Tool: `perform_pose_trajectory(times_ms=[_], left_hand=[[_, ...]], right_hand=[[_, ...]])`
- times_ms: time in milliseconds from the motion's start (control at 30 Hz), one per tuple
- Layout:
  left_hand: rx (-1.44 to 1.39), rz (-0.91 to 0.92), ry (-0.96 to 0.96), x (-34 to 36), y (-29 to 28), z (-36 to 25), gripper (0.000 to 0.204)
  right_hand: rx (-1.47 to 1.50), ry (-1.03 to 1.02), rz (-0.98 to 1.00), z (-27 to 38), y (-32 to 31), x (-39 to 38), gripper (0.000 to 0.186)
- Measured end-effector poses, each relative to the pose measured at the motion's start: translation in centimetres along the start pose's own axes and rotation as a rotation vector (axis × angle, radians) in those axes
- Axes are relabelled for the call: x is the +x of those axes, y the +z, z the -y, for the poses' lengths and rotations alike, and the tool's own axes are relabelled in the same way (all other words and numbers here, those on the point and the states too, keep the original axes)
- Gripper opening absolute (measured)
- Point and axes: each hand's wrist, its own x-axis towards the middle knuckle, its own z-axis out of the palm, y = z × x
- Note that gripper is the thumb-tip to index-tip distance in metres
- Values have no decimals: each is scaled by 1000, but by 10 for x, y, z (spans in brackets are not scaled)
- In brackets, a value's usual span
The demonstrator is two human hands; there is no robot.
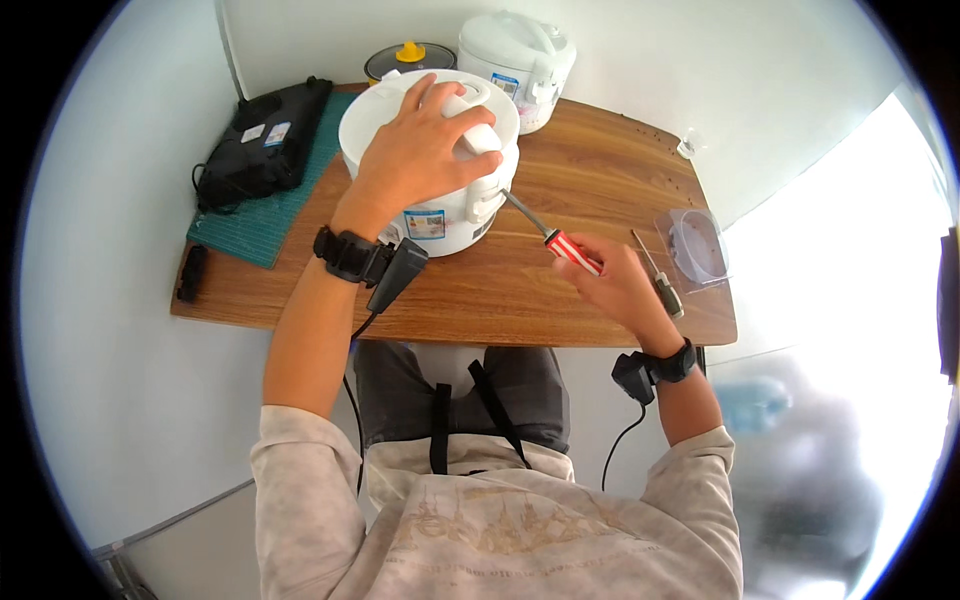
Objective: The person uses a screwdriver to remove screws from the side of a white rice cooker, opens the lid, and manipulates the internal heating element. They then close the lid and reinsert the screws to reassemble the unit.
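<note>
A white rice cooker (365,130) stands on the wooden table, its lid closed. My left hand (425,140) lies over the lid from above, fingers spread around the lid's raised handle and gripping the cooker there. In my right hand (610,280) is a screwdriver (575,252) with a red and white striped handle, held closed in the fingers. Its shaft points up and left, and the tip meets the cooker's side by the protruding front latch. Whether the tip sits in a gap or a screw cannot be made out.
Behind stand a second white rice cooker (515,60) and a dark glass lid (440,62) with a yellow knob. At left, a black case (265,140) rests on a green cutting mat (235,235). Another screwdriver (665,290) and a clear plastic container (698,250) lie at right.
</note>
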Motion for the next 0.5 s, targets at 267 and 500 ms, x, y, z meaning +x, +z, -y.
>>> perform_pose_trajectory(times_ms=[267, 500], left_hand=[[-218, -185, 64, -2, -8, 16, 34], [-1038, -318, -659, -84, 5, 89, 59]], right_hand=[[-143, -17, -166, 4, -16, -20, 34], [48, 66, -167, -62, -11, -53, 34]])
